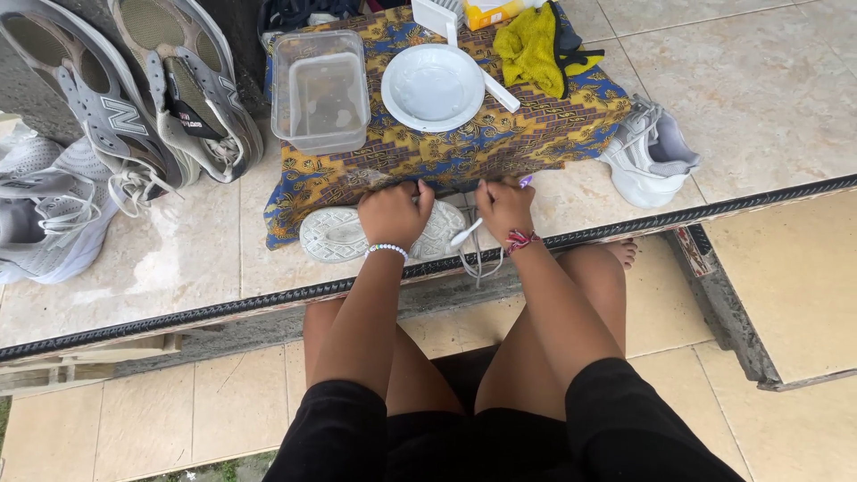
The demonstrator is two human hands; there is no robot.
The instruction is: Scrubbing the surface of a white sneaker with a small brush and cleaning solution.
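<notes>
Nearest me are my own knees and black shorts, and past them the dark ridged edge strip [268, 299] that marks the lip of the raised tiled floor [759, 98]. Just over that lip lies a white shoe [344, 234], sole up, its heel end to my left and its toe tucked under the hem of the patterned cloth [464, 147]. My left hand [393, 214], with a bead bracelet at the wrist, is curled down onto the middle of the sole, fingers closed against it. My right hand [504, 207], a red band at its wrist, is closed on a white-handled brush [466, 234]; the handle pokes back toward me and the working end is hidden by my fingers, so I cannot tell how it meets the shoe. Loose laces [473, 261] spill over the edge strip between my wrists.

There is bare tile to the left of the shoe and a wide open stretch to the far right. The cloth's near hem touches both hands. On it stand a clear plastic container [321, 89] at left and a white bowl [433, 87] just beside it, apart from each other, with a yellow rag [533, 49] further right. A second white shoe [650, 152] sits off the cloth's right corner. Grey sneakers [134, 98] lean against the wall at the far left.
</notes>
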